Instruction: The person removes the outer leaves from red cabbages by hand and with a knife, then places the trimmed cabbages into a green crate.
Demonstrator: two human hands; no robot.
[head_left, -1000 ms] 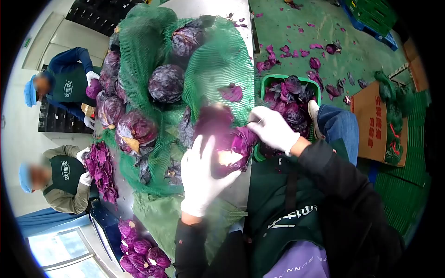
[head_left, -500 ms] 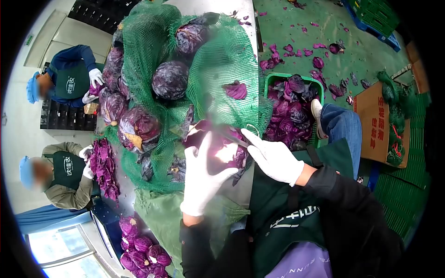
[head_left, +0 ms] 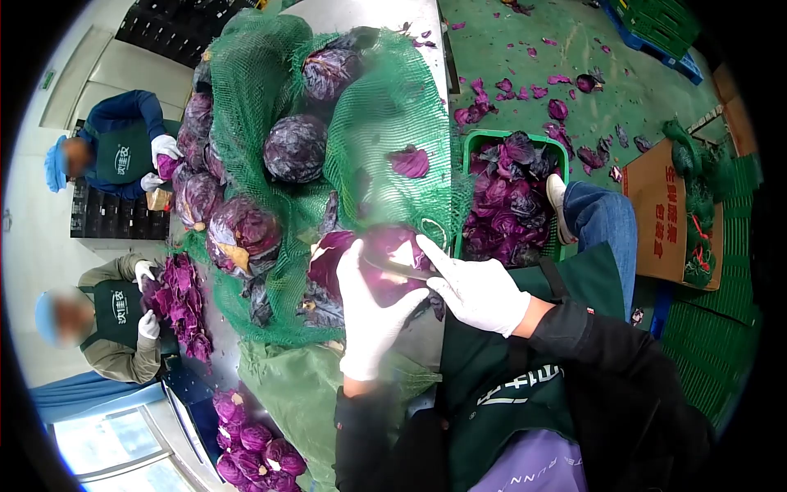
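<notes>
A red cabbage (head_left: 388, 238), purple with a pale cut patch, sits between my hands at the table's near edge. My left hand (head_left: 373, 316) in a white glove is held round its near-left side, thumb and fingers spread on it. My right hand (head_left: 479, 291), also gloved, grips a knife (head_left: 398, 268) whose blade lies against the cabbage. A detached purple leaf (head_left: 328, 258) is just left of the cabbage. Beyond it a green net (head_left: 385, 123) is spread, with a loose leaf (head_left: 409, 161) and a whole cabbage (head_left: 296, 148) on it.
A green crate (head_left: 564, 148) full of purple leaves stands right of the table. Leaves litter the floor; a cardboard box (head_left: 656, 209) is farther right. Two people in aprons, one upper left (head_left: 123, 148) and one lower left (head_left: 119, 316), handle cabbage. Trimmed cabbages (head_left: 254, 447) lie lower left.
My left hand has moved slightly right and the outer leaf now stands apart on the cabbage's left. The knife and my right hand have shifted slightly down.
</notes>
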